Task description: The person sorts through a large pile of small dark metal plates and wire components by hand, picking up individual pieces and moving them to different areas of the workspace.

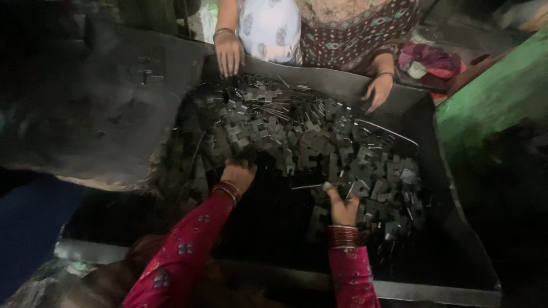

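A large dark metal tray holds a heap of small flat grey metal pieces mixed with thin metal rods. My left hand, in a red patterned sleeve with bangles, rests curled on the near left edge of the heap; whether it holds a piece is hidden. My right hand is at the near middle of the heap, fingers pinched on a thin metal rod that points left.
Another person across the tray has one hand and the other hand on the far rim. A grey metal sheet lies to the left. A green surface stands at right, and a cloth bundle lies behind.
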